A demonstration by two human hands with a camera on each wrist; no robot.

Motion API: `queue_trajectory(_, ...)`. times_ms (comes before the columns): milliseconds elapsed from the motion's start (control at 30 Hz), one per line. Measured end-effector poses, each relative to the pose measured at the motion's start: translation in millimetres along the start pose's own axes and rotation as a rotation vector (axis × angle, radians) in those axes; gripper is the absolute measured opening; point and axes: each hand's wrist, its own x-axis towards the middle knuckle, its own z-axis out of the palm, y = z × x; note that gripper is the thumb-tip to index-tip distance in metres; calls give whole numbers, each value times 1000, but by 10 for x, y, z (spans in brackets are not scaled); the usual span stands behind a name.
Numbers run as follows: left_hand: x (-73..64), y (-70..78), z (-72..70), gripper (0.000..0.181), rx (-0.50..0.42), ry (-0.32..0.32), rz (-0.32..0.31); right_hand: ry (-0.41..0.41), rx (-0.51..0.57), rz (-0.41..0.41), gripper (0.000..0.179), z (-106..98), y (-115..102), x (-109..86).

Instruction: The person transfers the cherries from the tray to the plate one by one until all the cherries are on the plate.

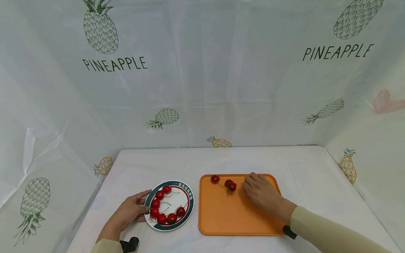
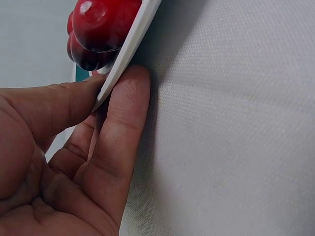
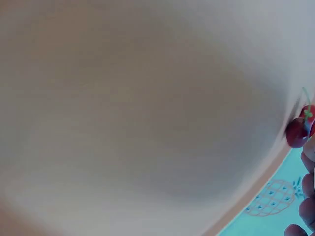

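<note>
My left hand (image 1: 130,210) pinches the left rim of a round plate (image 1: 190,200) with a green band, thumb above and fingers beneath. In the left wrist view the plate's edge (image 2: 132,39) is between thumb and fingers, tilted up in that view. Several red cherries (image 1: 155,203) with stems lie in a curve along the plate's left and lower side. My right hand (image 1: 261,193) is over the orange tray (image 1: 226,219), its fingers bent loosely just right of a cluster of cherries (image 1: 229,184). Another cherry (image 1: 215,179) lies left of them. Fingertips (image 3: 308,209) show at the right wrist view's edge.
A white cloth (image 1: 156,165) covers the table, with the plate left of the tray. White curtains (image 1: 198,64) printed with pineapples stand behind and on both sides. Dark wrist straps (image 1: 129,245) show by the sleeves.
</note>
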Motion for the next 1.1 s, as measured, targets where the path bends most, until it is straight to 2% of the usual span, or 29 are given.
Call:
queue_trajectory(367,7,-2,0,71,-12,3,-6,89,32,-24,23,-84,-164,387)
queue_trajectory(500,14,-5,-3,71,-7,2,-4,89,24,-38,24,-125,-278,559)
queue_trajectory(867,26,-16,-18,72,1,2,2,-21,24,-50,11,-228,-714,1044)
queue_trajectory(1100,15,9,-16,71,9,2,4,-84,-1,-50,21,-264,-955,1359)
